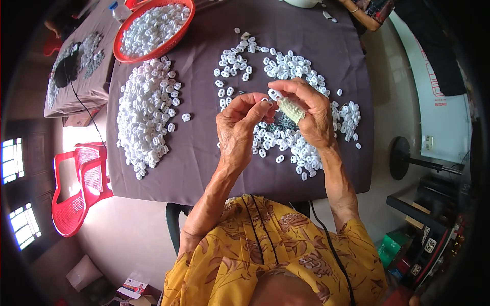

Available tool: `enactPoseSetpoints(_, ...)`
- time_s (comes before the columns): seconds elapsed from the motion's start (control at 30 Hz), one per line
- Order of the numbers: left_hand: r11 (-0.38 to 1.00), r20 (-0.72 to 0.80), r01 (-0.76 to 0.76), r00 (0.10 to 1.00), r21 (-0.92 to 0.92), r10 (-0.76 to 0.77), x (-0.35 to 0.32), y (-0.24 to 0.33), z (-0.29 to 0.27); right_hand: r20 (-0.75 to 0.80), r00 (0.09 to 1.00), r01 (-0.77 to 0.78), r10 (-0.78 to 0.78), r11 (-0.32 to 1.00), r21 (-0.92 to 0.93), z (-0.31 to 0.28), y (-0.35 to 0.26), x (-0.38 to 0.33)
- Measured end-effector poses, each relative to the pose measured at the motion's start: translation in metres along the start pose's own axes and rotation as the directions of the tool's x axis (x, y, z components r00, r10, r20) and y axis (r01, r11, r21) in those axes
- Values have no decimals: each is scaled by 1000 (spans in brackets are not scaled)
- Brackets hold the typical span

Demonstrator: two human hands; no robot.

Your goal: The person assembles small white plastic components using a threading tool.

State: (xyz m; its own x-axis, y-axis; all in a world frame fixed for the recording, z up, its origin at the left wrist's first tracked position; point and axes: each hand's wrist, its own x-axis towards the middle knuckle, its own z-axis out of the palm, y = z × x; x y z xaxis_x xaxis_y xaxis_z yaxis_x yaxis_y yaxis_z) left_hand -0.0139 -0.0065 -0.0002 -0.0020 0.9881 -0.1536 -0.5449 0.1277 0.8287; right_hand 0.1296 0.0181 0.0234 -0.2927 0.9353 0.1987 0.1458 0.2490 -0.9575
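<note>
Over the table, my left hand (236,125) is closed in a pinch, with a small white piece (266,100) at its fingertips. My right hand (312,109) is closed too, gripping a white oval plastic piece (274,94) with two dark holes between thumb and forefinger. A pale knitted cover (291,110) wraps the right thumb. The two hands nearly touch at the fingertips. Below them lies a small heap of grey metal-looking bits (285,123), partly hidden. Loose white oval pieces (306,153) ring that heap on several sides.
A large pile of white pieces (145,115) spreads over the left of the dark tablecloth (199,168). Behind it stands a red basket (188,24) full of them. A bottle (120,11) is beside the basket. Another person's arm (361,16) shows at the far right. A red chair (69,206) stands left.
</note>
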Motion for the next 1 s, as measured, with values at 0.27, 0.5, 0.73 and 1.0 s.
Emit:
enactPoseSetpoints(0.27, 1000, -7, -1, 1000, 17, 1, 0, -1, -1, -10, 993, 113, -115, 984, -141, 1, 1, 0)
enactPoseSetpoints(0.5, 1000, -20, 3, 1000, 1, -3, 1, -2, 1, 3, 991, 131, -133, 970, -202, 3, 0, -1)
enactPoseSetpoints(0.73, 1000, -33, 19, 999, 12, -19, 2, -3, 1, -41, 998, 45, -50, 992, -115, 4, 5, -1)
enactPoseSetpoints(1.0, 995, -36, 99, 994, -33, -100, 6, -7, -3, -23, 994, 101, -106, 981, -168, 2, 16, 0)
